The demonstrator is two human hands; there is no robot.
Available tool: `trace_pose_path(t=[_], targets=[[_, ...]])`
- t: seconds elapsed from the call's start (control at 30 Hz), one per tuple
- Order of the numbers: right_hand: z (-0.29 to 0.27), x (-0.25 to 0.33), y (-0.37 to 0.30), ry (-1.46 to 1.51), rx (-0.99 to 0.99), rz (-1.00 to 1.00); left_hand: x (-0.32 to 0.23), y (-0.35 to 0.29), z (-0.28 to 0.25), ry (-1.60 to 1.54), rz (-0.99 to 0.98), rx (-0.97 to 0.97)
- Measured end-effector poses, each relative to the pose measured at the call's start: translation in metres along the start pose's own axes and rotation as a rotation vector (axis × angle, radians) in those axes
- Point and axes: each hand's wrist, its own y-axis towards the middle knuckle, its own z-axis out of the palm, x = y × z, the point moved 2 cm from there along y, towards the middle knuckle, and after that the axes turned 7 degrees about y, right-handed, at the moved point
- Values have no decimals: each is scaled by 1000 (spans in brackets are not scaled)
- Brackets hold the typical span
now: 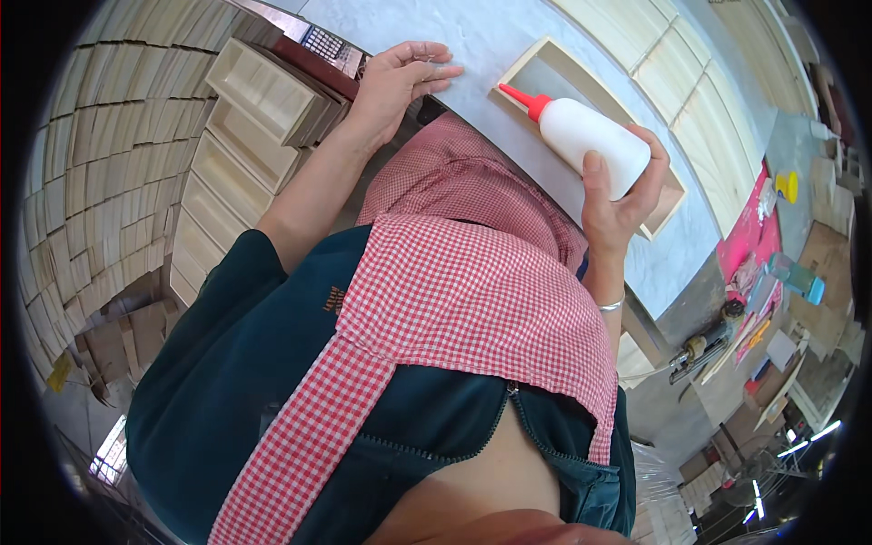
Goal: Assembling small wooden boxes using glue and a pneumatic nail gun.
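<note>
My right hand [627, 186] is wrapped round a white squeeze bottle [590, 136] with a red pointed nozzle. The bottle is tilted, its nozzle pointing up and left over a wooden frame [581, 68]. That frame is a long, narrow rectangle of pale wood lying on the grey-white table [481, 41]; the bottle and my hand hide part of it. Over the table's near edge, left of the frame, my left hand [409, 77] holds nothing, its fingers stretched out and slightly apart.
Pale wooden trays [241, 163] are stacked to the left of the table. Farther left rise tall piles of wooden pieces [100, 173]. Flat wooden panels [677, 64] lie along the far side. A clear bottle with a blue end [799, 277] and assorted tools [708, 345] are at the right.
</note>
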Motion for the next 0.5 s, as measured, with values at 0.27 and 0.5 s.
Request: trace_pose_path(t=[0.27, 0.5], targets=[[3, 2, 9, -70, 30, -72, 3, 2, -1, 48, 7, 4], [2, -3, 22, -162, 6, -167, 2, 3, -1, 52, 9, 14]])
